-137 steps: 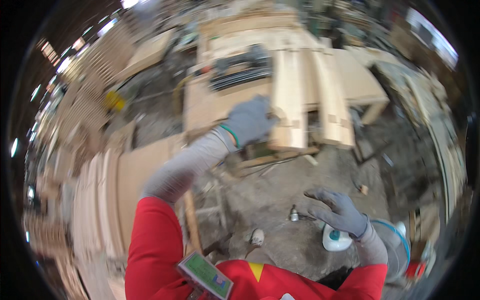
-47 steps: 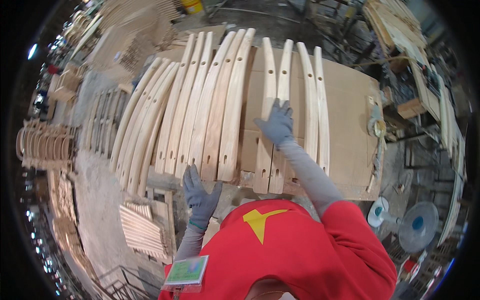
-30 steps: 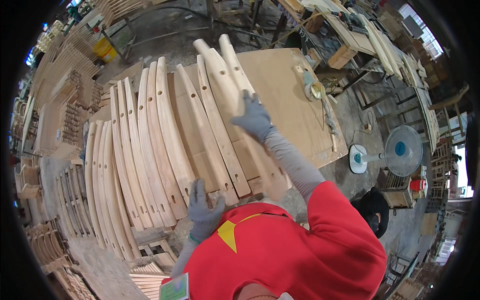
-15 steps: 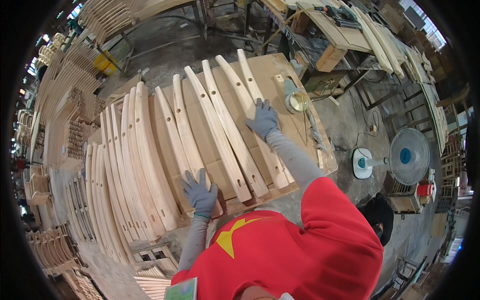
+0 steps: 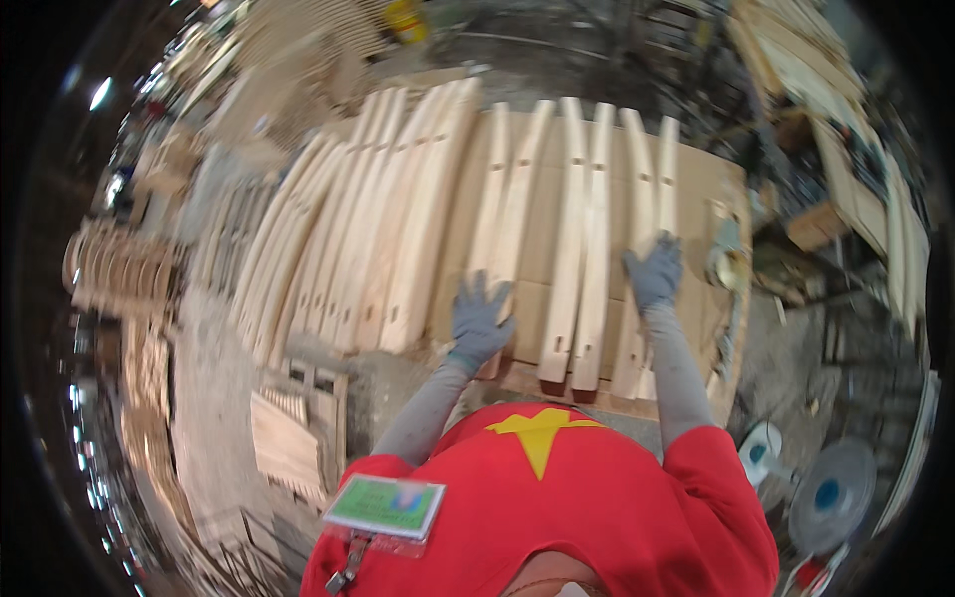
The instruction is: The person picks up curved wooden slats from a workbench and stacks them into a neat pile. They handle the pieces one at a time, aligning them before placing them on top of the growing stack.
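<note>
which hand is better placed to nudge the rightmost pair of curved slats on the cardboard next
Probably the right hand: it lies over that rightmost pair. The left hand is down at the left pair, with the middle pair between.

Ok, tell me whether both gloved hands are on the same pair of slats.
No: the left hand rests on one pair of curved wooden slats, the right hand on another pair farther right.

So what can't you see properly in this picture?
All in the head view:
Slats under the left hand: lower parts, covered by that hand.
Other slats under the right hand: parts, hidden by hand and forearm.
Badge: print too small and blurred.
Yellow bucket: top, cut off by the upper edge.
</note>
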Demonstrator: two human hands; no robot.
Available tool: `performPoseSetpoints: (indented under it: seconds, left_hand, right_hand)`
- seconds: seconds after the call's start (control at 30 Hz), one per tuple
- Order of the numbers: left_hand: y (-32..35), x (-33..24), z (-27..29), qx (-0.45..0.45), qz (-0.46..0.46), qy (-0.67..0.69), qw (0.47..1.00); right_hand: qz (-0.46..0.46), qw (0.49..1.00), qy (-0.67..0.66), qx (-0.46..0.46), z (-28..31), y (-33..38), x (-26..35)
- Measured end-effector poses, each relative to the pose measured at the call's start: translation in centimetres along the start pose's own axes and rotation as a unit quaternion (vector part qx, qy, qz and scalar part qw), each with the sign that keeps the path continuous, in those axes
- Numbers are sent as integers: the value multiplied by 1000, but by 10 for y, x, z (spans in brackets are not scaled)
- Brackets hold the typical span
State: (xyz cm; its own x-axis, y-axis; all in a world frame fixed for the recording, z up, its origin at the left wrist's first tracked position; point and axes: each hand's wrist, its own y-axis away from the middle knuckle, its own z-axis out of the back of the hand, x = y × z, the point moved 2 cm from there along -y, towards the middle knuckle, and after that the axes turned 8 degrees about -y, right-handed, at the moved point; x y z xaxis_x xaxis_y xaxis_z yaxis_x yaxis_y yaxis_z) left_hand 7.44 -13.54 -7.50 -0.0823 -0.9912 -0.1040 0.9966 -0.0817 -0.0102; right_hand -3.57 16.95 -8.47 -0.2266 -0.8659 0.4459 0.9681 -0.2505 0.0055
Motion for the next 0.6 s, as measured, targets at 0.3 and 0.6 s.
performPoseSetpoints:
  seconds: [0.3, 0.6]
  left_hand:
    - [65, 51, 53, -156, 77, 107, 979]
    - [129, 263, 96, -224, 304, 168, 911]
  right_hand:
    - [-14, 998, 66, 20, -5, -1, -8]
    - [36, 908, -400, 116, -19, 79, 113]
